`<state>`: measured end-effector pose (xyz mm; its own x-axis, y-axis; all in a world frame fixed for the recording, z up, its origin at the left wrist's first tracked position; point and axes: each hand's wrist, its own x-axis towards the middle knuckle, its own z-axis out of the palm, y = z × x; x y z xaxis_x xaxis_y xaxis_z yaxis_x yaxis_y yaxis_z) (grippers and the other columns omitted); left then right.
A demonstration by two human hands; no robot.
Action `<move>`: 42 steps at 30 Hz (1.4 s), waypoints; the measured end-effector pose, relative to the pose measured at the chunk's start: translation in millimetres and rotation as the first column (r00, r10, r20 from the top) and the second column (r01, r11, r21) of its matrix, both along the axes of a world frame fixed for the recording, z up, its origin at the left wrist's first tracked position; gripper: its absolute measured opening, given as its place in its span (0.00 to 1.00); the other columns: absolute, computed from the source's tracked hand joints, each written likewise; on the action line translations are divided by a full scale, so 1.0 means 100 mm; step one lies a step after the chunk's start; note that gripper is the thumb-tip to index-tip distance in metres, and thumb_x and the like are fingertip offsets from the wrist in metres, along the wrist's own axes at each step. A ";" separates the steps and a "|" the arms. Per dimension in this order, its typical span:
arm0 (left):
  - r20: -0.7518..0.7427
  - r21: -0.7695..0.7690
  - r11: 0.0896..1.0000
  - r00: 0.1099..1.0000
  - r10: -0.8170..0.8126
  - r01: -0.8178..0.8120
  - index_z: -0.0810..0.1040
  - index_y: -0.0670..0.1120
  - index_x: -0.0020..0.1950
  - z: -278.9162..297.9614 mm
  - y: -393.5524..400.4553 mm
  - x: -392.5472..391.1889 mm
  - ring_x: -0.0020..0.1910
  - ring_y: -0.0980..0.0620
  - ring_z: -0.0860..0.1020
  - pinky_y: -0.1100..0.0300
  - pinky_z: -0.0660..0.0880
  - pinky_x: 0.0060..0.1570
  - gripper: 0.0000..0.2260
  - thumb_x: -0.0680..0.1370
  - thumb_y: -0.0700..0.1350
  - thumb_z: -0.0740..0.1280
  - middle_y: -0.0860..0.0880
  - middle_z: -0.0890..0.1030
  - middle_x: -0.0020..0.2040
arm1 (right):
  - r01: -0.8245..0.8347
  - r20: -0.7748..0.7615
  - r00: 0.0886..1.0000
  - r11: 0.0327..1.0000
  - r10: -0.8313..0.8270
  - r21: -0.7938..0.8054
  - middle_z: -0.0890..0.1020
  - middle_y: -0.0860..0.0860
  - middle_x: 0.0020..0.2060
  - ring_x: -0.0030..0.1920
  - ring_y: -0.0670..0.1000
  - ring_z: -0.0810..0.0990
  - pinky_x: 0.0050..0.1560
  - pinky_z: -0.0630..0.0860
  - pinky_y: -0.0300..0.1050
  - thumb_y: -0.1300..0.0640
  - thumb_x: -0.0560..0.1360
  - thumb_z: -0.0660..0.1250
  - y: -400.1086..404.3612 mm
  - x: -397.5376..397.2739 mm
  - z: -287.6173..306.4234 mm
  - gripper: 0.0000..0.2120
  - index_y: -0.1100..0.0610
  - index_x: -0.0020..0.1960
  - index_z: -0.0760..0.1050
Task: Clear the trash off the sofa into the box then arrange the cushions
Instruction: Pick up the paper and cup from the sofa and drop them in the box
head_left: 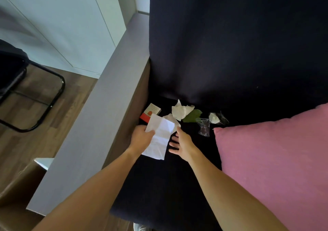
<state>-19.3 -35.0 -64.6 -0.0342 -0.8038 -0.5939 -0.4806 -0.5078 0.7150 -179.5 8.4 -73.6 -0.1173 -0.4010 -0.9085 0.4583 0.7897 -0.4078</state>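
Note:
My left hand [142, 136] grips the upper left edge of a creased white sheet of paper [160, 138] above the dark sofa seat [159, 186]. My right hand [182, 143] is open, fingers spread, just right of the sheet, its fingertips near the sheet's top right corner. Behind lie a small red-and-white carton [150, 112], a crumpled white tissue [181, 111], a green leaf [192, 116], clear plastic wrap [204, 127] and another wrapped white wad [215, 118]. A pink cushion [275, 159] rests at the right. A brown cardboard box [19, 182] stands on the floor, left of the armrest.
The grey sofa armrest [99, 110] runs along the left of the seat. The dark back cushion [230, 44] rises behind the trash. A black metal-framed chair [32, 92] stands on the wooden floor at far left, near white cabinet doors [62, 26].

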 end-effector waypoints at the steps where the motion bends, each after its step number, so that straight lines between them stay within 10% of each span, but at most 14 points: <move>1: 0.006 0.031 0.999 1.000 -0.025 0.025 0.82 0.44 0.46 -0.04 -0.06 0.02 0.42 0.47 0.84 0.60 0.79 0.34 0.06 0.77 0.39 0.65 0.47 0.84 0.42 | 0.032 0.004 0.999 0.999 -0.032 0.005 0.75 0.57 0.66 0.62 0.59 0.77 0.57 0.77 0.59 0.43 0.82 0.59 -0.05 0.04 -0.04 0.26 0.59 0.72 0.67; 11: -0.041 0.128 0.970 0.979 -0.201 0.205 0.79 0.42 0.62 -0.20 -0.17 0.02 0.52 0.46 0.83 0.56 0.81 0.44 0.15 0.76 0.34 0.69 0.45 0.83 0.53 | -0.014 0.062 0.998 1.000 0.015 -0.027 0.83 0.56 0.53 0.54 0.59 0.82 0.55 0.79 0.58 0.42 0.81 0.59 -0.13 0.08 -0.12 0.16 0.53 0.53 0.78; 15: -0.042 0.093 0.985 0.989 -0.144 0.147 0.71 0.44 0.58 -0.19 -0.14 0.03 0.50 0.47 0.81 0.53 0.80 0.45 0.17 0.73 0.39 0.74 0.45 0.80 0.54 | -0.257 -0.263 0.935 0.966 0.239 -0.039 0.83 0.56 0.51 0.50 0.57 0.83 0.52 0.81 0.57 0.48 0.82 0.58 -0.14 -0.02 -0.01 0.15 0.58 0.56 0.76; 18: -0.062 0.112 0.990 0.995 -0.083 0.090 0.67 0.46 0.59 -0.17 -0.14 -0.02 0.47 0.47 0.82 0.58 0.77 0.39 0.23 0.71 0.39 0.76 0.45 0.79 0.52 | -0.443 -0.867 0.438 0.896 0.239 0.023 0.82 0.57 0.51 0.48 0.56 0.80 0.44 0.78 0.50 0.59 0.79 0.61 -0.12 -0.18 -0.01 0.08 0.59 0.55 0.75; 21: -0.145 0.182 0.981 0.989 -0.037 0.063 0.72 0.47 0.63 -0.19 -0.16 -0.06 0.49 0.47 0.84 0.56 0.79 0.42 0.23 0.71 0.39 0.76 0.46 0.82 0.53 | -0.353 -0.984 0.028 0.923 0.176 0.155 0.73 0.61 0.65 0.62 0.63 0.72 0.55 0.74 0.56 0.60 0.73 0.68 -0.19 -0.48 0.01 0.20 0.58 0.64 0.71; 26: -0.265 0.206 0.976 0.964 -0.018 0.074 0.83 0.47 0.57 -0.24 -0.23 -0.15 0.49 0.48 0.86 0.56 0.80 0.42 0.12 0.74 0.38 0.71 0.49 0.88 0.49 | -0.475 -0.761 0.151 0.721 0.631 0.504 0.45 0.61 0.79 0.75 0.72 0.51 0.75 0.54 0.67 0.41 0.67 0.76 -0.37 -1.06 -0.08 0.42 0.48 0.75 0.60; 32: -0.240 0.208 0.976 0.971 -0.013 0.065 0.83 0.48 0.56 -0.30 -0.30 -0.22 0.47 0.50 0.86 0.57 0.79 0.40 0.12 0.74 0.38 0.71 0.50 0.87 0.49 | -0.603 -0.701 0.132 0.618 0.700 0.504 0.56 0.62 0.75 0.73 0.67 0.59 0.69 0.68 0.61 0.43 0.65 0.78 -0.41 -1.25 -0.26 0.41 0.55 0.72 0.65; 42: -0.280 0.183 0.981 0.960 -0.007 0.061 0.83 0.47 0.58 -0.07 -0.25 -0.25 0.50 0.48 0.85 0.56 0.79 0.43 0.14 0.74 0.36 0.70 0.48 0.87 0.51 | -0.614 -0.850 0.153 0.722 0.505 0.319 0.68 0.61 0.65 0.64 0.64 0.67 0.60 0.73 0.57 0.50 0.69 0.74 -0.27 -1.09 -0.09 0.27 0.53 0.64 0.69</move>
